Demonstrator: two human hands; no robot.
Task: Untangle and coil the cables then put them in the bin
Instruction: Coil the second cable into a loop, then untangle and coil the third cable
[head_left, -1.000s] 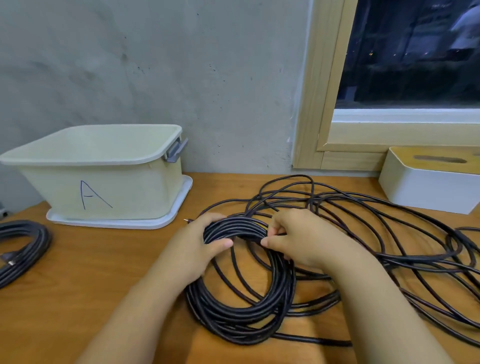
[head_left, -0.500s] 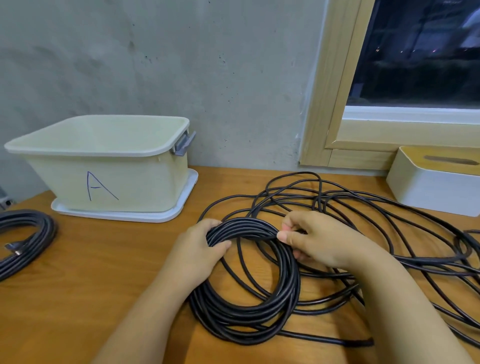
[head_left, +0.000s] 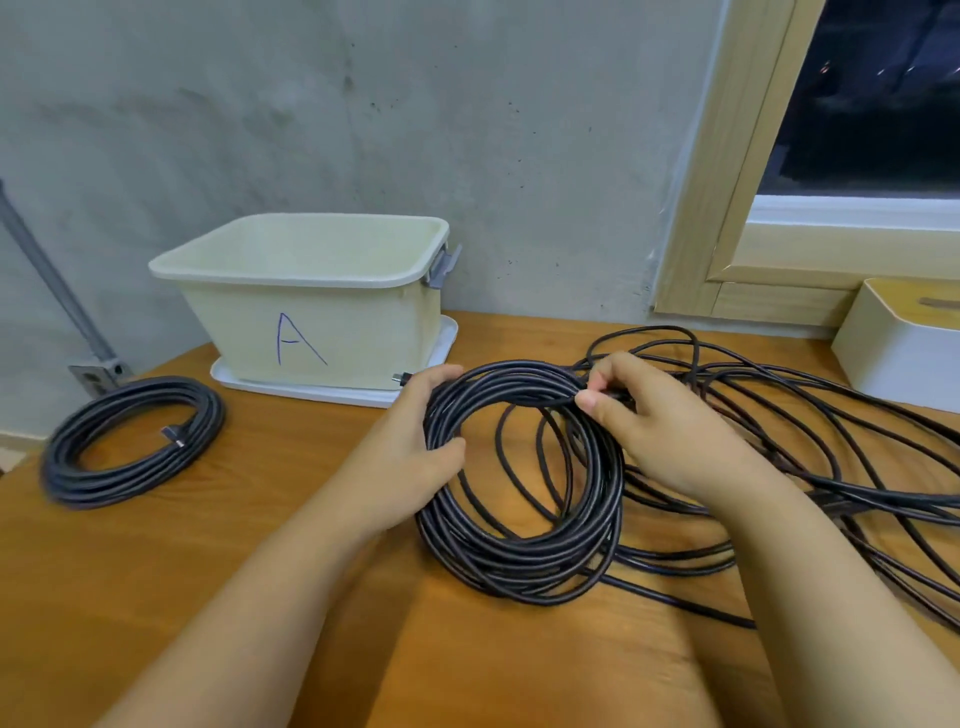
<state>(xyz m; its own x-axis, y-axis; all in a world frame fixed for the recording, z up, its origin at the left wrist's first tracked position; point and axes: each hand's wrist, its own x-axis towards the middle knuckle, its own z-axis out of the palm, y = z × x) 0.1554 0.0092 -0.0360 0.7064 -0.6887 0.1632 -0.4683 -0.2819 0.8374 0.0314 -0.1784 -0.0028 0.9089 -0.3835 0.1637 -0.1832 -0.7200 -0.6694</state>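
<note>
A part-wound coil of black cable (head_left: 524, 566) lies on the wooden table (head_left: 182, 571) in front of me. My left hand (head_left: 410, 447) grips the coil's left side, thumb inside the ring. My right hand (head_left: 654, 426) pinches a strand at the coil's upper right. The same cable's loose loops (head_left: 810, 415) sprawl in a tangle to the right. A cream bin (head_left: 322, 306) marked "A" stands on a white tray at the back left, open at the top. A metal connector end (head_left: 400, 378) shows by the left fingertips.
A second black cable, fully coiled (head_left: 130, 441), lies at the far left of the table. A white box with a wooden lid (head_left: 904, 353) sits at the back right under the window frame. A grey wall and a wall socket (head_left: 96, 375) stand behind.
The view has swung left, bringing the second coil fully into sight. My right hand has shifted a little up along the coil's top; my left hand keeps its grip.
</note>
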